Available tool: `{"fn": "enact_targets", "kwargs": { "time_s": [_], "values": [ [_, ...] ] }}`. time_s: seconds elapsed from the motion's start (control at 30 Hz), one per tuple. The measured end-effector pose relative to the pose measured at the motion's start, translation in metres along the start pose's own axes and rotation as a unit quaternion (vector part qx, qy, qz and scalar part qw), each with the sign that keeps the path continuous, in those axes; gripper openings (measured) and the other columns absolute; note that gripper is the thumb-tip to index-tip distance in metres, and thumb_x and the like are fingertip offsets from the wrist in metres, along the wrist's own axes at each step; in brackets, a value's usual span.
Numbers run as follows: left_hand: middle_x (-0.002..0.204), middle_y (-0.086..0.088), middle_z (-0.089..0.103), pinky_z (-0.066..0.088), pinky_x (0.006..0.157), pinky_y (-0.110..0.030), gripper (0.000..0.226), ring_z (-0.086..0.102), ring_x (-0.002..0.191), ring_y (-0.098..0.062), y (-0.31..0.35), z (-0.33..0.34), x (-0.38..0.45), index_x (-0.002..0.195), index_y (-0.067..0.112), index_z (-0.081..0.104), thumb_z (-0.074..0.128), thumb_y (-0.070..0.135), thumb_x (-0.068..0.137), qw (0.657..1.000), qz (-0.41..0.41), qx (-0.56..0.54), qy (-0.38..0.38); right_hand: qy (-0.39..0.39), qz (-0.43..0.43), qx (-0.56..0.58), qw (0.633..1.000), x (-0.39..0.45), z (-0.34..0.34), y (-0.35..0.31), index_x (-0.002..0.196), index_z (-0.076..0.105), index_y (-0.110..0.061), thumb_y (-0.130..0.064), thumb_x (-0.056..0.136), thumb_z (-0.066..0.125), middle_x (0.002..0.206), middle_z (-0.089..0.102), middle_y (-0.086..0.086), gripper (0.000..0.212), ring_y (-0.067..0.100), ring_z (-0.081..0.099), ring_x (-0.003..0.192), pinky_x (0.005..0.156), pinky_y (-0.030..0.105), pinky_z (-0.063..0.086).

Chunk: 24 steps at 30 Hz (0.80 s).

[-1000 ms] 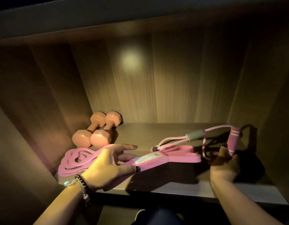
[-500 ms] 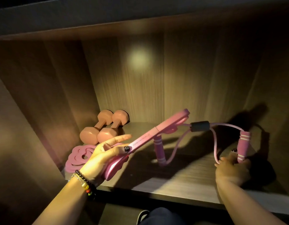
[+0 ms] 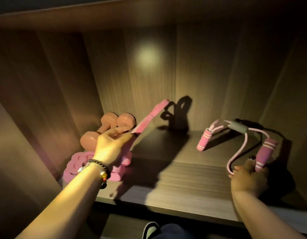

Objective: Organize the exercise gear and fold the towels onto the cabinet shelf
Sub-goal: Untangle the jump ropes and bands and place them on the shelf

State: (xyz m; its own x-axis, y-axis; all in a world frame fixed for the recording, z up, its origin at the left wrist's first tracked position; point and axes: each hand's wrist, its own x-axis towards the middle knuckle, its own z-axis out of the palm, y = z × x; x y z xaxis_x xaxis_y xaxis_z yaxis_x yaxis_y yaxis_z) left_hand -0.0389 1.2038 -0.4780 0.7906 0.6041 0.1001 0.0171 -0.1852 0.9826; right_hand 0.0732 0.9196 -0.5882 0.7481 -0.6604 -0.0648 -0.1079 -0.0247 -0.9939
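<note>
At the left of the frame the left hand (image 3: 111, 149) holds a flat pink bar (image 3: 149, 118) tilted up toward the cabinet's back wall, fingers curled round it, above a pink coiled band (image 3: 76, 163) and 2 peach dumbbells (image 3: 104, 128). At the right, the right hand (image 3: 247, 178) grips 1 pink handle of the resistance tube (image 3: 238, 128) on the shelf (image 3: 183, 178).

Dim wood-grain cabinet walls (image 3: 51, 87) surround a round light spot (image 3: 148, 56) on the back panel.

Two dumbbells (image 3: 104, 128), one pink band (image 3: 76, 165), one pink board (image 3: 145, 121), one handled resistance tube (image 3: 238, 130)
</note>
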Motion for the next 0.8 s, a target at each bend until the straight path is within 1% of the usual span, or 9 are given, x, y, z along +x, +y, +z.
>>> {"fn": "enact_targets", "kwargs": {
  "time_s": [0.03, 0.07, 0.13, 0.2, 0.27, 0.37, 0.57, 0.7, 0.8],
  "values": [
    [0.063, 0.009, 0.066, 0.043, 0.045, -0.014, 0.02, 0.056, 0.05, 0.0, 0.003, 0.007, 0.003, 0.093, 0.011, 0.071, 0.071, 0.029, 0.085, 0.992, 0.033, 0.117, 0.028, -0.011, -0.002, 0.006, 1.0, 0.0, 0.001, 0.0, 0.122, 0.05, -0.009, -0.037, 0.098, 0.039, 0.099, 0.068, 0.018, 0.038, 0.035, 0.066, 0.088, 0.082, 0.05, 0.054],
    [0.063, 0.011, 0.064, 0.043, 0.05, -0.015, 0.023, 0.056, 0.054, 0.0, 0.004, 0.014, 0.008, 0.089, 0.015, 0.071, 0.071, 0.037, 0.083, 0.975, 0.069, 0.207, 0.039, -0.016, -0.008, 0.009, 1.0, 0.001, 0.001, 0.002, 0.121, 0.051, -0.009, -0.037, 0.098, 0.039, 0.098, 0.068, 0.017, 0.038, 0.034, 0.066, 0.086, 0.08, 0.049, 0.054],
    [0.076, 0.004, 0.066, 0.044, 0.062, -0.022, 0.03, 0.062, 0.072, -0.016, 0.007, 0.028, 0.013, 0.091, 0.019, 0.069, 0.068, 0.047, 0.082, 0.926, 0.104, 0.361, 0.039, -0.015, -0.021, 0.002, 1.0, 0.003, 0.001, 0.001, 0.118, 0.051, -0.005, -0.035, 0.099, 0.039, 0.095, 0.068, 0.019, 0.037, 0.034, 0.066, 0.084, 0.078, 0.047, 0.054],
    [0.079, -0.005, 0.066, 0.047, 0.063, -0.03, 0.04, 0.063, 0.076, -0.029, -0.002, 0.04, 0.026, 0.087, 0.017, 0.065, 0.062, 0.057, 0.082, 0.881, 0.118, 0.458, 0.027, -0.017, -0.035, 0.002, 0.999, 0.003, 0.001, 0.0, 0.116, 0.052, -0.002, -0.033, 0.099, 0.04, 0.093, 0.068, 0.02, 0.038, 0.035, 0.065, 0.082, 0.075, 0.044, 0.054],
    [0.083, -0.009, 0.067, 0.053, 0.066, -0.035, 0.044, 0.065, 0.08, -0.033, -0.012, 0.051, 0.039, 0.087, 0.014, 0.064, 0.06, 0.057, 0.082, 0.858, 0.112, 0.501, 0.021, -0.016, -0.041, 0.005, 0.999, 0.003, 0.003, 0.0, 0.116, 0.052, -0.002, -0.037, 0.098, 0.039, 0.093, 0.067, 0.02, 0.042, 0.035, 0.064, 0.08, 0.074, 0.045, 0.054],
    [0.093, -0.011, 0.068, 0.054, 0.073, -0.036, 0.031, 0.063, 0.087, -0.032, -0.023, 0.062, 0.051, 0.091, 0.012, 0.063, 0.062, 0.043, 0.085, 0.833, 0.1, 0.544, 0.006, -0.012, -0.053, 0.007, 0.999, 0.004, 0.007, 0.007, 0.11, 0.053, -0.009, -0.056, 0.083, 0.033, 0.096, 0.068, 0.023, 0.058, 0.041, 0.065, 0.084, 0.078, 0.057, 0.054],
    [0.111, -0.013, 0.064, 0.051, 0.082, -0.037, 0.029, 0.06, 0.101, -0.033, -0.045, 0.07, 0.058, 0.112, 0.01, 0.06, 0.054, 0.02, 0.086, 0.789, 0.059, 0.61, -0.051, -0.026, -0.045, -0.004, 0.999, 0.008, 0.01, 0.014, 0.115, 0.051, -0.017, -0.063, 0.08, 0.031, 0.104, 0.067, 0.019, 0.062, 0.039, 0.066, 0.088, 0.079, 0.057, 0.055],
    [0.112, -0.012, 0.063, 0.046, 0.076, -0.034, 0.031, 0.06, 0.102, -0.033, -0.057, 0.08, 0.051, 0.112, 0.013, 0.062, 0.053, 0.023, 0.085, 0.771, 0.069, 0.627, -0.083, -0.028, -0.05, -0.007, 0.998, 0.01, 0.013, 0.018, 0.109, 0.051, -0.021, -0.064, 0.08, 0.032, 0.1, 0.068, 0.018, 0.056, 0.04, 0.066, 0.086, 0.077, 0.058, 0.055],
    [0.102, -0.01, 0.064, 0.043, 0.067, -0.031, 0.028, 0.061, 0.091, -0.031, -0.059, 0.091, 0.048, 0.105, 0.012, 0.063, 0.055, 0.029, 0.084, 0.777, 0.082, 0.618, -0.094, -0.032, -0.053, -0.017, 0.998, 0.011, 0.013, 0.019, 0.106, 0.051, -0.02, -0.066, 0.076, 0.03, 0.097, 0.068, 0.018, 0.059, 0.04, 0.066, 0.085, 0.076, 0.058, 0.055]
  ]
}}
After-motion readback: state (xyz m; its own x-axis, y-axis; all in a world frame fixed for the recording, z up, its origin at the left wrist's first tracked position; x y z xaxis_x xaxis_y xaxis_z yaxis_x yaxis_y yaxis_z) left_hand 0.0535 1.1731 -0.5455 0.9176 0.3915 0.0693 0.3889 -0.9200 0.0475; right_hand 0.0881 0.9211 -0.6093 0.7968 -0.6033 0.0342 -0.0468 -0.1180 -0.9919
